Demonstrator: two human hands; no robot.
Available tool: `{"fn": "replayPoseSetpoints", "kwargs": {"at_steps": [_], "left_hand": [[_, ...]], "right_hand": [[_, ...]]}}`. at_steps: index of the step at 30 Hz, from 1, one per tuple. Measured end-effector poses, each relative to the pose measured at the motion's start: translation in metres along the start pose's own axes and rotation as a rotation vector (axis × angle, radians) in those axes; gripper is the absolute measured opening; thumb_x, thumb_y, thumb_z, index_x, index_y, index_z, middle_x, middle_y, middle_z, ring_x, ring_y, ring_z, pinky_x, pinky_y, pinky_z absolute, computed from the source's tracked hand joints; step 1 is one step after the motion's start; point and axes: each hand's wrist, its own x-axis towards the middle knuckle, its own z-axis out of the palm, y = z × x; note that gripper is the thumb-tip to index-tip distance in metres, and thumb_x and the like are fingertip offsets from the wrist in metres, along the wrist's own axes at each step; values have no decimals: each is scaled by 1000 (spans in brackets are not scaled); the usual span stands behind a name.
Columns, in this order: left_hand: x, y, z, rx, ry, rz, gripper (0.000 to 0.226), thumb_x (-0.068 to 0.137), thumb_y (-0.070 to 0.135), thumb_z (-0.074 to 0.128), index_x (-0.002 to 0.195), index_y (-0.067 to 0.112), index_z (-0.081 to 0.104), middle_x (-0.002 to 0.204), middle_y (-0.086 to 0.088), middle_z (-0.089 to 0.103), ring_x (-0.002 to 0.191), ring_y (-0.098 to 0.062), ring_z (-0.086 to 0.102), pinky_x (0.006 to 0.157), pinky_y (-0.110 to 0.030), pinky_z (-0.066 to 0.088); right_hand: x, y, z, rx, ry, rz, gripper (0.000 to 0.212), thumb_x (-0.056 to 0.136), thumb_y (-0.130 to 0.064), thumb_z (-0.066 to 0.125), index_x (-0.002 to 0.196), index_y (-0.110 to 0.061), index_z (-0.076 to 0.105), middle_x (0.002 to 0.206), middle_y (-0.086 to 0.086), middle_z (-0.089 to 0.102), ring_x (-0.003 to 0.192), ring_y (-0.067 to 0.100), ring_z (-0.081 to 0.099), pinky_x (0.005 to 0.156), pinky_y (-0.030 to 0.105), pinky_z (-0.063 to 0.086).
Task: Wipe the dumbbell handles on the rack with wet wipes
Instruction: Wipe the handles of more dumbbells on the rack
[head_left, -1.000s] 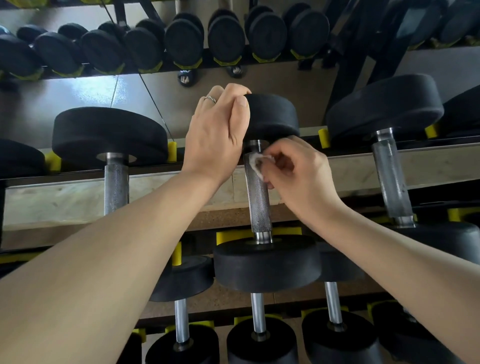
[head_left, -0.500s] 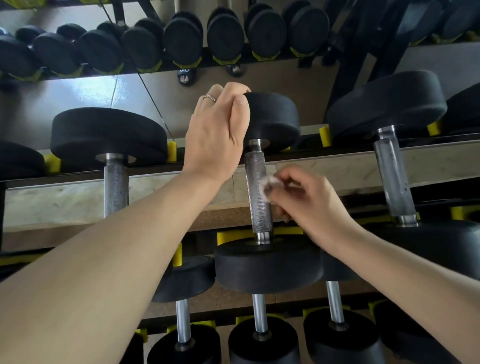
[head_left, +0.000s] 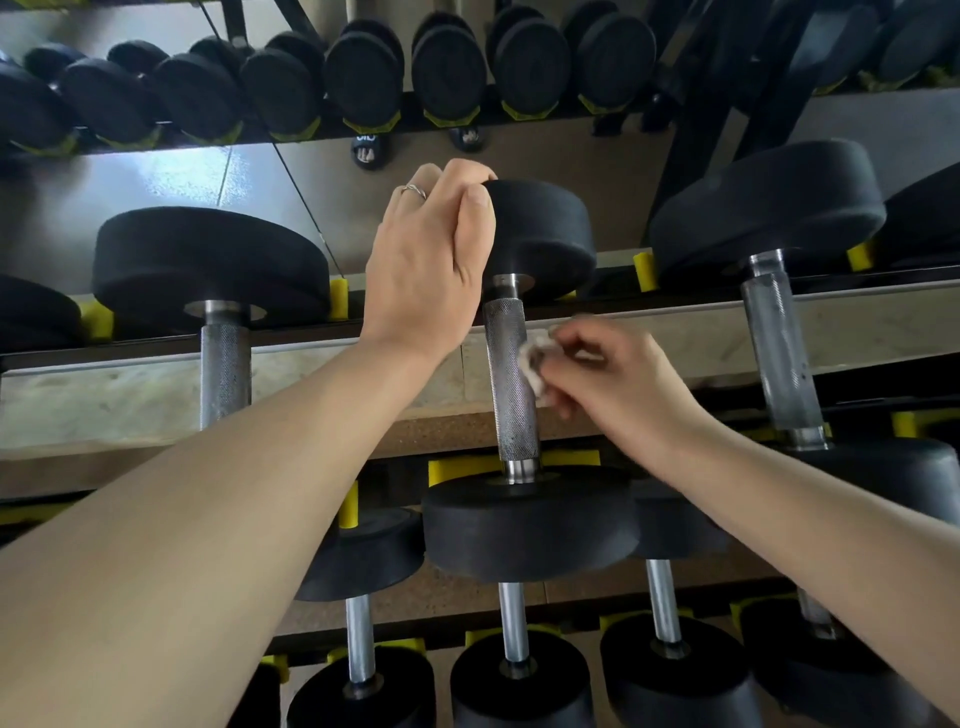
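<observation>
Left hand (head_left: 431, 260) grips weight (head_left: 540, 234); right hand (head_left: 613, 379) pinches wipe (head_left: 532, 358). We should rub all round handle (head_left: 511, 379), pressing firm.

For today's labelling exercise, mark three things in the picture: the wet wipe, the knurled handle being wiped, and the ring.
wet wipe (head_left: 534, 364): head view, on the crumpled white wad held against the bar.
knurled handle (head_left: 509, 384): head view, mid-length on the textured steel.
ring (head_left: 414, 191): head view, on the band around a left-hand finger.

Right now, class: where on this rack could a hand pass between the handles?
Open gaps lie beside the middle handle: left toward the left handle, crossed by the left hand's forearm; right toward the right handle, partly taken by the right hand and wipe. The lower tier is crowded.
</observation>
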Motion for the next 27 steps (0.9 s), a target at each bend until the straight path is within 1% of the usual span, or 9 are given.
{"fn": "replayPoseSetpoints", "kwargs": {"at_steps": [2,4,9,11,13,16,18,23,27], "left_hand": [[0,-1,-1,-9,2,0,41,109,28,27,120,4,59,90,-4,52,88,-29,50,80,-37,40],[0,1,-1,-4,-7,-1,42,109,29,27,120,5,59,90,-3,51,88,-26,50,79,-34,38],[-1,3,-2,-3,0,-14,43,108,30,26,118,5,60,90,-6,54,89,-28,51,79,-35,40],[0,3,-3,-9,-7,-18,40,109,27,27,117,5,59,92,-9,56,90,-28,50,80,-36,39],[-1,4,-4,-13,-20,-50,35,109,24,29,116,7,59,96,-8,56,92,-27,50,80,-34,37],[0,3,-3,-2,-29,-62,32,109,22,30,117,9,59,99,-7,57,93,-26,50,80,-32,37],[0,3,-4,-6,-25,-34,34,109,23,29,117,8,58,97,-6,55,90,-25,50,79,-33,37],[-2,3,-5,6,-11,18,36,109,19,29,116,1,59,89,-9,54,84,-28,49,78,-30,33],[0,4,-4,0,-15,-29,34,109,21,30,117,5,59,97,-10,57,90,-27,50,80,-33,35]], "right_hand": [[19,-6,8,99,138,9,11,95,-9,62,85,-9,67,61,-1,64,53,10,58,57,23,50],[21,-7,16,153,175,23,11,95,-9,60,86,-7,66,62,-1,62,52,10,57,55,23,49],[-20,4,-3,-135,-71,5,13,96,-20,64,83,-16,66,62,-8,65,54,1,59,54,17,47],[-8,-4,-3,-283,51,-141,9,92,-24,67,85,-20,66,69,-7,66,61,3,62,58,15,47],[9,-20,7,-441,133,-411,4,90,-18,69,87,-18,66,83,-9,62,71,5,58,62,12,43],[21,-21,21,-669,23,-684,4,90,-5,67,88,-8,69,99,4,57,75,16,59,66,23,50],[15,-14,15,-685,-68,-681,5,91,-5,67,88,-6,70,100,5,58,75,16,60,66,29,54],[7,-14,-3,-747,-328,-701,4,92,-14,69,92,-11,72,99,-2,59,79,8,57,72,30,54],[25,-16,5,-640,-65,-706,3,91,-9,69,91,-8,72,98,1,56,79,13,59,72,30,53]]}}
